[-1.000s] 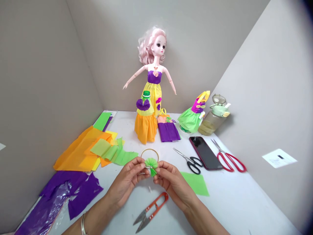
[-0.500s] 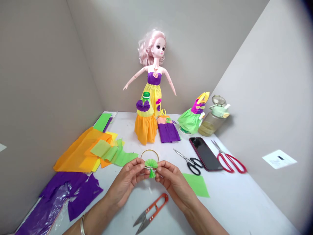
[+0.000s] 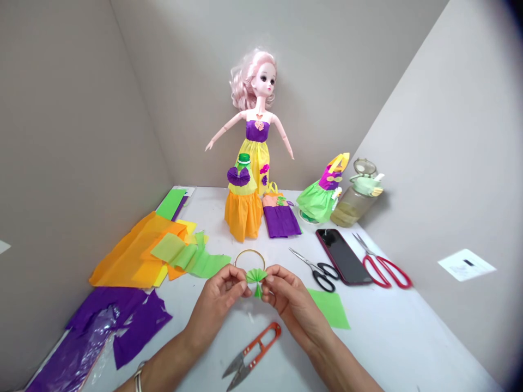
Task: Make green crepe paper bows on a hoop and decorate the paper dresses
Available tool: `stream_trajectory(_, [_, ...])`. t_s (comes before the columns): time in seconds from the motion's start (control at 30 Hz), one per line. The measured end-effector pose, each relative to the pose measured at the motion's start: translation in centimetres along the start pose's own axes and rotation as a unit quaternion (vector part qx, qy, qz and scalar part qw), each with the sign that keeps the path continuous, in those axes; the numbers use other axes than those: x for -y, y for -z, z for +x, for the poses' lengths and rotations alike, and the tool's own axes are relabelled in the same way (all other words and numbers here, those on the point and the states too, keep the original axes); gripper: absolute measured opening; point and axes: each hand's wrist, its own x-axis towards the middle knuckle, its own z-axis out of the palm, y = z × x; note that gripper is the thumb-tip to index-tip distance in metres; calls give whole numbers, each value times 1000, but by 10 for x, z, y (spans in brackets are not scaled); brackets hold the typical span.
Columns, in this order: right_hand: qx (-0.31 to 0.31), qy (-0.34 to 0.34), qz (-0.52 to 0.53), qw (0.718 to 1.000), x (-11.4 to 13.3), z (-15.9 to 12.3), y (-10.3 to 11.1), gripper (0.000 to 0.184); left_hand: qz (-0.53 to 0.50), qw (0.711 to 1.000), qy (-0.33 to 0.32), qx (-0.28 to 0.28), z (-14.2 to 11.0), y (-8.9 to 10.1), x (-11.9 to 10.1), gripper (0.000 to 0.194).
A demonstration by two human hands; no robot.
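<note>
A small pleated green paper fan is pinched between both hands above the white table. My left hand grips its left side with thumb and fingers closed. My right hand holds its right side the same way. A thin gold ring lies on the table just behind the fan. Orange thread snips lie on the table below my hands.
A doll in a purple and yellow dress stands at the back, with paper dresses before it. Orange, green and purple crepe paper covers the left. Black scissors, a phone, red scissors, a bottle and a green square sit right.
The green fan has closed up somewhat between my fingers, looking narrower than before. Both hands stay in nearly the same place.
</note>
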Motion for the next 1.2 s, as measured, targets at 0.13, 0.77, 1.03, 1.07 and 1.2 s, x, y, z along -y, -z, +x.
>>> stream_trajectory(0.13, [-14, -5, -13, 1000, 1, 0, 0, 19, -58, 998, 30, 6, 0, 0, -1, 14])
stream_trajectory(0.77, [-2, -43, -13, 999, 0, -3, -3, 25, -180, 982, 49, -16, 0, 0, -6, 12])
stream_trajectory(1.03, [23, -67, -68, 995, -2, -2, -7, 28, -80, 996, 4, -41, 0, 1, -1, 14])
stream_trajectory(1.07, [17, -63, -65, 996, -2, -2, -7, 29, -69, 997, 1, -44, 0, 1, -1, 15])
stream_trajectory(1.2, [0, -44, -58, 997, -1, -2, -5, 31, -37, 998, -5, -47, 0, 1, -2, 16])
